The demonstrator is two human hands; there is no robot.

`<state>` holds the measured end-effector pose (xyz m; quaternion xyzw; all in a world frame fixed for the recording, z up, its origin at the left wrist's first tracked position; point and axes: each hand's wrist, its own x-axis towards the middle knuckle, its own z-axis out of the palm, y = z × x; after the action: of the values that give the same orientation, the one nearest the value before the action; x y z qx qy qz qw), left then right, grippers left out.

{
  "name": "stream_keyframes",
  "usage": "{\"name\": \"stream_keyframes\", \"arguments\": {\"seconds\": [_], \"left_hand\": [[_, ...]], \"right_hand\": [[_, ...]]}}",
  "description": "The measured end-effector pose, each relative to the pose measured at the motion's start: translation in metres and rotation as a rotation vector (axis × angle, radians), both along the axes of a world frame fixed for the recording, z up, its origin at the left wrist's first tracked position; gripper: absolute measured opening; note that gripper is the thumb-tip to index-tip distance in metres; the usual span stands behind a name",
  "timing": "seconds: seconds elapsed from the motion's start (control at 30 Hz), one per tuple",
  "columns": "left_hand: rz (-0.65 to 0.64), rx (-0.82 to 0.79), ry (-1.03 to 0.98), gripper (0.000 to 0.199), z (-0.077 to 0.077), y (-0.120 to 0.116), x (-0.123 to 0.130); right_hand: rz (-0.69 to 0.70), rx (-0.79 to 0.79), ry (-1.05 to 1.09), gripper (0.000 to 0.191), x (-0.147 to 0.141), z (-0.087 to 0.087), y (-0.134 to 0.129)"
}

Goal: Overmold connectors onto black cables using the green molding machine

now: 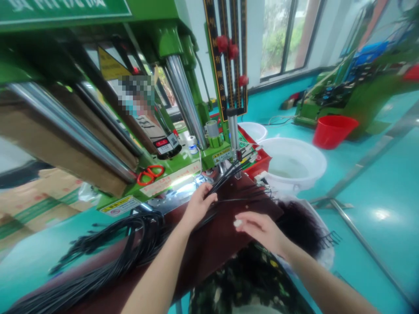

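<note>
My left hand point(200, 206) is closed around a few thin black cables point(226, 176), which run from its fingers toward the far right of the dark red table point(225, 231). To its right, my right hand point(262, 229) pinches a small white piece point(238, 223) between thumb and fingertips, just above the table; its exact kind is too blurred to tell. Single black cables lie on the tabletop between and beyond the hands. A thick bundle of black cables point(131, 244) is looped on the table left of my left forearm.
A green press machine point(203, 161) stands behind the table, with orange-handled scissors point(150, 175) on its base. White tubs point(294, 161) and a red bucket point(334, 131) are at the right. A white container of dark strands point(297, 226) is beside the table's right end.
</note>
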<state>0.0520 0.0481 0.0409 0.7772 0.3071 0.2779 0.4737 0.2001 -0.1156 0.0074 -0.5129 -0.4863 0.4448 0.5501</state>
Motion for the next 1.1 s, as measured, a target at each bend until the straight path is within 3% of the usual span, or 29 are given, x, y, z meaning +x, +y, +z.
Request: {"name": "stream_keyframes", "arguments": {"seconds": [0.07, 0.23, 0.33, 0.4, 0.53, 0.63, 0.7, 0.73, 0.8, 0.9, 1.1], "left_hand": [[-0.01, 0.011, -0.013, 0.011, 0.0, -0.003, -0.001], [-0.03, 0.038, -0.038, 0.009, -0.002, -0.008, -0.003], [0.017, 0.028, -0.08, 0.009, 0.0, -0.013, -0.007], [0.04, -0.022, -0.104, 0.01, 0.003, -0.016, -0.011], [0.013, -0.214, -0.191, 0.017, 0.009, -0.017, -0.022], [-0.012, -0.256, -0.229, 0.02, 0.014, -0.013, -0.024], [-0.022, -0.272, -0.231, 0.024, 0.016, -0.012, -0.023], [-0.03, -0.286, -0.228, 0.025, 0.017, -0.012, -0.021], [-0.056, -0.318, -0.206, 0.025, 0.018, -0.015, -0.018], [-0.088, -0.342, -0.14, 0.026, 0.014, -0.024, -0.016], [-0.106, -0.316, 0.016, 0.031, -0.003, -0.06, -0.031]], "right_hand": [[0.057, -0.037, 0.234, 0.031, -0.006, -0.002, 0.011], [0.018, 0.116, 0.615, 0.053, -0.015, -0.003, 0.044], [-0.103, 0.121, 0.738, 0.035, -0.009, 0.002, 0.062], [-0.143, 0.007, 0.652, 0.025, 0.002, 0.003, 0.07], [0.043, -0.312, 0.419, 0.054, 0.028, -0.004, 0.074], [0.322, -0.354, 0.465, 0.062, 0.038, -0.002, 0.068], [0.445, -0.263, 0.543, 0.057, 0.036, 0.007, 0.064], [0.443, -0.173, 0.583, 0.048, 0.033, 0.013, 0.063], [0.334, 0.047, 0.64, 0.037, 0.026, 0.027, 0.064], [0.239, 0.259, 0.682, 0.042, 0.018, 0.047, 0.073], [0.224, 0.229, 0.616, 0.023, 0.015, 0.061, 0.073]]}}
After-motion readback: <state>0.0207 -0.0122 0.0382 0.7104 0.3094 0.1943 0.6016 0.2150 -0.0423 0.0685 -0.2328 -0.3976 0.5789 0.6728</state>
